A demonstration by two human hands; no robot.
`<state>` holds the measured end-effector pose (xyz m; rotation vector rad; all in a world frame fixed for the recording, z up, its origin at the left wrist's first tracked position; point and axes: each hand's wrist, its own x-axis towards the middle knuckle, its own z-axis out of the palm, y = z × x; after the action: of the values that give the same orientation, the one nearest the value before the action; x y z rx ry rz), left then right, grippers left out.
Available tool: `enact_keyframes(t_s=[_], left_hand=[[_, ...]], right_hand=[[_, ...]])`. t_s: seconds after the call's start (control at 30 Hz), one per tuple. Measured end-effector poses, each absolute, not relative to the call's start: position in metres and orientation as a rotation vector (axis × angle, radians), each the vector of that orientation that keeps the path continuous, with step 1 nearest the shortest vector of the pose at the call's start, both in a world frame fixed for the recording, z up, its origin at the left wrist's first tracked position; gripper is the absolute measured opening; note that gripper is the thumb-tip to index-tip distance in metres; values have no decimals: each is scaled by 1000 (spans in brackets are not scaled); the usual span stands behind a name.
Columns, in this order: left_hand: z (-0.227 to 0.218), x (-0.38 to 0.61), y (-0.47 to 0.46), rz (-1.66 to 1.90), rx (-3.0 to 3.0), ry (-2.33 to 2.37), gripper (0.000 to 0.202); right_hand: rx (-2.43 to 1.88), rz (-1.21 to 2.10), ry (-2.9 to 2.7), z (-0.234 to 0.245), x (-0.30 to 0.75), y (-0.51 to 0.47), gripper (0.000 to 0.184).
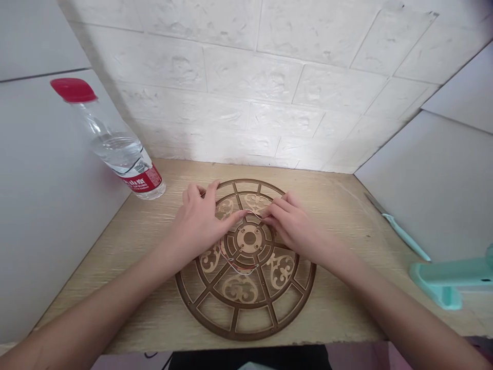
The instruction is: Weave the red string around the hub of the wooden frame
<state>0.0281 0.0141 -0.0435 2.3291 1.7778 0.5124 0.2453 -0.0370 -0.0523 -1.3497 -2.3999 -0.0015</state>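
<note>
A round brown openwork wheel (pixel 252 336) lies flat on the table, with spokes, scrolled light-gold ornaments and a hub (pixel 250 239) with a hole in the middle. Thin red and white wire (pixel 239 272) runs loosely around the hub. My left hand (pixel 200 218) rests over the wheel's upper left, fingers spread toward the rim and thumb stretched out to the wire just above the hub. Opposite that thumb, my right hand (pixel 288 223) pinches the wire between thumb and fingertips. The fingertips partly hide the pinched stretch.
A water bottle (pixel 127 154) with a red cap stands at the back left by the side panel. On the right lie a knife (pixel 406 236) with a pale-green handle and a mint-green tool (pixel 442 280). A white brick-patterned wall (pixel 246 118) closes off the back of the wooden table (pixel 346 308).
</note>
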Motion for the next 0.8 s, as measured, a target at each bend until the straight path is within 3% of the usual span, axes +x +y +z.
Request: enact_keyframes(t_s=[0.23,0.8], left_hand=[[-45,27,15,535,2334,1769,98],[-27,25,21,486,2125,1877,101]], right_hand=[[-1393,101,-2278,-48,242,-38,12],[-1373,557,-2076,-30,270,-36,31]])
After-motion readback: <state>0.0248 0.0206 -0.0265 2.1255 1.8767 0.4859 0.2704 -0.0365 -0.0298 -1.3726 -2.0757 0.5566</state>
